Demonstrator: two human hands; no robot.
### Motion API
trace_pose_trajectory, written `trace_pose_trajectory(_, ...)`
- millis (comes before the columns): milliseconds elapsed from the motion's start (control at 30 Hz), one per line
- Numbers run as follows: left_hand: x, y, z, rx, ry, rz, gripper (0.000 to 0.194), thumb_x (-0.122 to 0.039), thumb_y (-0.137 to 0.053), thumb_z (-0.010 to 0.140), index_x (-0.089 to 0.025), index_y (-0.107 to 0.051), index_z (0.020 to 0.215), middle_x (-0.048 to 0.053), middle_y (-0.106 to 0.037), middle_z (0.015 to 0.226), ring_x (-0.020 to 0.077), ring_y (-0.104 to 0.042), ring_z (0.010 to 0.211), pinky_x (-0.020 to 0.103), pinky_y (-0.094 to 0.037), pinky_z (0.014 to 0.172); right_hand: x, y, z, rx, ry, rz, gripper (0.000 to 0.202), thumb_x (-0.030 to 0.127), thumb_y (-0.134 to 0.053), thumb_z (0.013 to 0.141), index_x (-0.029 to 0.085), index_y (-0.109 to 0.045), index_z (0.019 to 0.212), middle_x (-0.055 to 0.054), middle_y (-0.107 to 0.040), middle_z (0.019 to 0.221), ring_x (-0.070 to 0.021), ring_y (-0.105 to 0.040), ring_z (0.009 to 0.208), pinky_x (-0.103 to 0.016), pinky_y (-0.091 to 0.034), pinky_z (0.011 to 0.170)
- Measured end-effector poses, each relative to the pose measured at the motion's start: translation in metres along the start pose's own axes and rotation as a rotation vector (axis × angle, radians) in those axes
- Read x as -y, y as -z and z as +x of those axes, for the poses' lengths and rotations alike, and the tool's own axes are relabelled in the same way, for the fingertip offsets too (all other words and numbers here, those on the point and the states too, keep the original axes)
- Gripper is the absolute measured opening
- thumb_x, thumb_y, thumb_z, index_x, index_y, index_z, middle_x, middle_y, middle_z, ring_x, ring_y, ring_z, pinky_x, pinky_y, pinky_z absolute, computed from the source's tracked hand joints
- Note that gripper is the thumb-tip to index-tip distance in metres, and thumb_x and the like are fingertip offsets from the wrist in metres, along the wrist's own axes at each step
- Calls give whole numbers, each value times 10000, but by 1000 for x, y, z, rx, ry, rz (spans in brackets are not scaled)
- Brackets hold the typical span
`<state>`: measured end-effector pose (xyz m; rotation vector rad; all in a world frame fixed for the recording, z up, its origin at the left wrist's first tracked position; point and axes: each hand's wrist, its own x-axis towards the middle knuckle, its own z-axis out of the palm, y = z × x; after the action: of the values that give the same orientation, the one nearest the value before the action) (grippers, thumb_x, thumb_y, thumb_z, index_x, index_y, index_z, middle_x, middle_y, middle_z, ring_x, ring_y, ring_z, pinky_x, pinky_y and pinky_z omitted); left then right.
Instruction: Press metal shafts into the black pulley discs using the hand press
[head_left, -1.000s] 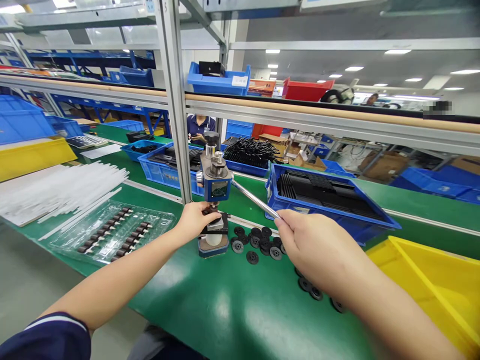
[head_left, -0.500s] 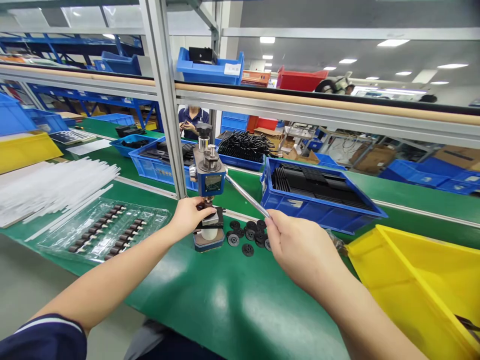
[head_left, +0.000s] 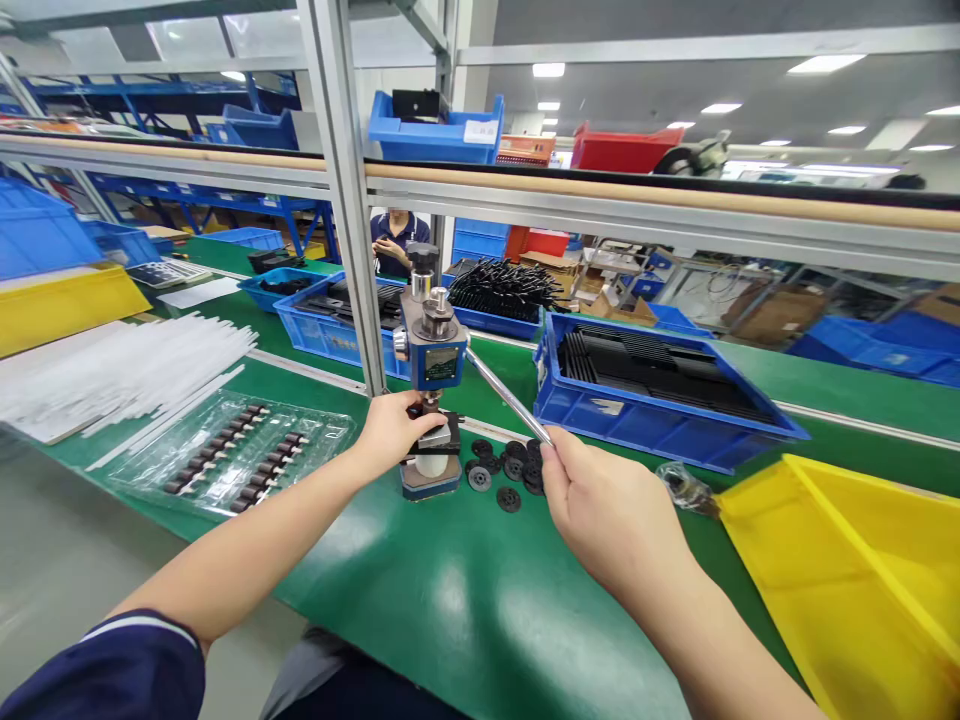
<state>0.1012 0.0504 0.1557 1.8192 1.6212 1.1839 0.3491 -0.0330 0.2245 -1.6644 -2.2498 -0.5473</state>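
Note:
A blue hand-lever press (head_left: pixel 435 365) stands on the green bench ahead of me. My right hand (head_left: pixel 600 490) is wrapped round the end of its chrome lever (head_left: pixel 506 393), which slopes down to the right. At the press's ram, my left hand (head_left: pixel 391 432) has thumb and fingers closed around a small dark part (head_left: pixel 430 405) above the metal block; the fingers hide most of it. Black slotted discs (head_left: pixel 508 498) lie in a loose group right of the press base. On the left, two rows of brown cylindrical parts with light shafts (head_left: pixel 214 450) rest on a clear plastic tray (head_left: pixel 322 432).
Behind the discs stands a blue bin of black flat parts (head_left: pixel 600 407); a yellow bin (head_left: pixel 817 560) is at right. White strips (head_left: pixel 150 370) are piled at left. An aluminium post (head_left: pixel 349 200) rises just behind the press. A person (head_left: pixel 397 240) sits across the bench.
The whole view has shifted slightly, so things appear farther right. Both hands keep their places at the press, and the lever shows no clear movement.

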Motion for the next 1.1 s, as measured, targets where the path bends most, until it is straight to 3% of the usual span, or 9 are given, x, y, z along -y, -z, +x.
trace_pose_trajectory(167, 1, 0, 0, -19, -27, 12, 280, -410, -722, 718, -150, -744, 820, 37, -744, 780, 184, -642, 695, 258, -438, 624, 1, -24, -7, -243, 23, -56, 264, 305, -437, 951, 188, -643, 1068, 17, -633, 652, -137, -549, 497, -275, -221, 487)
trace_pose_trajectory(267, 1, -1, -1, -24, -24, 20, 273, -408, -722, 719, -156, -747, 820, 31, -741, 775, 180, -636, 692, 258, -428, 622, 4, -39, -12, -305, 18, -42, 257, 300, -449, 950, 185, -636, 1085, 19, -630, 659, -125, -560, 526, -273, -249, 501)
trace_pose_trajectory(367, 0, -1, -1, -27, -25, 2, 270, -405, -711, 730, -161, -747, 842, 29, -745, 796, 178, -637, 696, 258, -431, 631, 4, -39, -12, -254, -6, -7, 256, 303, -435, 953, 189, -622, 1085, 14, -631, 669, -132, -555, 527, -277, -238, 500)
trace_pose_trajectory(500, -2, -1, -1, -35, -19, 2, 267, -400, -719, 722, -157, -742, 831, 31, -743, 795, 178, -634, 691, 259, -433, 637, -4, -22, -3, 53, -40, 228, 250, 335, -384, 969, 207, -592, 916, 27, -593, 604, -134, -504, 482, -267, -223, 480)
trace_pose_trajectory(567, -2, 0, -1, -41, -11, 16, 267, -399, -727, 715, -155, -741, 824, 32, -741, 789, 179, -632, 693, 259, -430, 635, -8, -20, -1, 140, -47, 360, 281, 359, -366, 975, 209, -562, 840, 29, -572, 579, -132, -503, 496, -254, -249, 488)
trace_pose_trajectory(833, 4, -2, 0, -15, -17, 18, 293, -417, -724, 718, -161, -742, 858, 41, -747, 815, 193, -646, 712, 271, -447, 648, 6, -66, -12, -126, -74, 328, 305, 371, -358, 980, 188, -596, 927, 10, -597, 618, -144, -531, 502, -272, -218, 508)
trace_pose_trajectory(933, 5, -2, 0, -11, -16, 12, 286, -419, -721, 720, -160, -734, 840, 43, -746, 812, 197, -651, 716, 274, -451, 649, 7, -71, -12, -110, -90, 339, 293, 364, -359, 981, 191, -590, 936, 11, -607, 643, -142, -532, 512, -272, -220, 514)
trace_pose_trajectory(1100, 4, -3, 1, -28, -4, 29, 303, -436, -734, 700, -158, -717, 819, 40, -730, 761, 197, -641, 685, 274, -438, 612, 2, -52, -9, 39, -112, 363, 304, 383, -332, 984, 199, -551, 878, 0, -594, 637, -150, -518, 534, -270, -230, 526)
